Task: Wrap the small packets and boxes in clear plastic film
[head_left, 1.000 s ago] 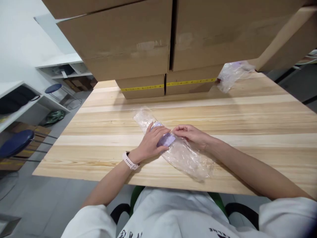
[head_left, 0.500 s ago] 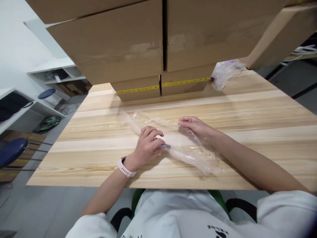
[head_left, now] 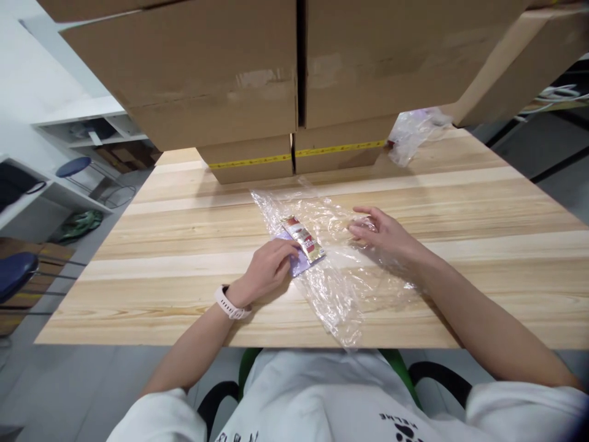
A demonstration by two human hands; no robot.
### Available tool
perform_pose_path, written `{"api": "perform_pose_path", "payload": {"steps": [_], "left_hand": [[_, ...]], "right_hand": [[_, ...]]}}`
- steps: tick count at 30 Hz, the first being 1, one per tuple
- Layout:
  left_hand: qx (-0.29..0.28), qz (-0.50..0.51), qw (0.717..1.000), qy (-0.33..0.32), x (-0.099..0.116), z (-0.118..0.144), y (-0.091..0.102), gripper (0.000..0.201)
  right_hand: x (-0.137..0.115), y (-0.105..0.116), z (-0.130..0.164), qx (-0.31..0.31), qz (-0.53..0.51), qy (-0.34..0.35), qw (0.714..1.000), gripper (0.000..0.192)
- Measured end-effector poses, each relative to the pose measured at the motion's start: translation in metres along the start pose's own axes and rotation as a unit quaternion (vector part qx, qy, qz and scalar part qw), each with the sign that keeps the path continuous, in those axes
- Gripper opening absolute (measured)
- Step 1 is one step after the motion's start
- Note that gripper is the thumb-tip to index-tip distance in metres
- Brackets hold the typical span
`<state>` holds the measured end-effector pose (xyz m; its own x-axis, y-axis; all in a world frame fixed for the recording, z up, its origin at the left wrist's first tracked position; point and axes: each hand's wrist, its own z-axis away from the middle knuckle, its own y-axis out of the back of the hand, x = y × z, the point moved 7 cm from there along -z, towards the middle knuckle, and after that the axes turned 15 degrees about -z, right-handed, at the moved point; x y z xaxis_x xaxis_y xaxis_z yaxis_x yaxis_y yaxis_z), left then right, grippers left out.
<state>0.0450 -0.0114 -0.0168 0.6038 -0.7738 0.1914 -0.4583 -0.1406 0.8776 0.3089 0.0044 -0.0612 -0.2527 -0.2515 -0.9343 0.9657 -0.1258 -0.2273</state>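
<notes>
A sheet of clear plastic film [head_left: 329,294] lies crumpled on the wooden table in front of me. On it rests a small gold, red and white sachet [head_left: 304,238], with a flat purple piece [head_left: 298,265] under it, its kind unclear. My left hand [head_left: 269,264], a pale band on its wrist, has its fingers closed at the left edge of the purple piece, beside the sachet. Over the right part of the film is my right hand [head_left: 384,236], thumb and fingers apart, touching the loose plastic.
Large cardboard boxes [head_left: 184,80] stand stacked across the back of the table [head_left: 151,258]. A yellow measuring tape [head_left: 251,162] runs along the lower boxes. Another crumpled plastic bundle [head_left: 414,135] lies at the back right. Blue stools [head_left: 73,167] and white shelves stand to the left.
The film now lies flatter and spread out, and the sachet with the purple piece shows face up. My right hand has opened from its pinch on the film and moved slightly right.
</notes>
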Motion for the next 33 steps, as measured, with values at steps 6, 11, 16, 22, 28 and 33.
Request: {"api": "perform_pose_path", "payload": {"steps": [6, 11, 16, 22, 28, 33], "left_hand": [[-0.100, -0.058, 0.990, -0.084, 0.017, -0.057, -0.025, 0.026], [-0.200, -0.111, 0.963, -0.143, 0.031, -0.068, -0.038, 0.026], [-0.202, -0.126, 0.957, -0.164, 0.029, -0.054, -0.028, 0.033], [-0.210, -0.167, 0.948, -0.173, 0.024, -0.045, -0.022, 0.037], [-0.208, -0.183, 0.948, -0.156, 0.022, -0.033, -0.003, 0.019], [-0.143, -0.214, 0.951, -0.168, 0.030, -0.010, 0.016, 0.017]], "right_hand": [[0.001, -0.009, -0.006, -0.017, -0.009, 0.021, 1.000, 0.049], [0.000, 0.003, -0.015, 0.019, -0.025, 0.012, 0.999, 0.023], [0.005, 0.009, -0.020, 0.039, -0.031, -0.006, 0.999, 0.018], [0.006, 0.012, -0.021, 0.043, -0.037, -0.007, 0.998, 0.015], [0.006, 0.011, -0.020, 0.043, -0.040, -0.009, 0.998, 0.016], [0.004, 0.014, -0.021, 0.047, -0.042, -0.008, 0.998, 0.018]]}}
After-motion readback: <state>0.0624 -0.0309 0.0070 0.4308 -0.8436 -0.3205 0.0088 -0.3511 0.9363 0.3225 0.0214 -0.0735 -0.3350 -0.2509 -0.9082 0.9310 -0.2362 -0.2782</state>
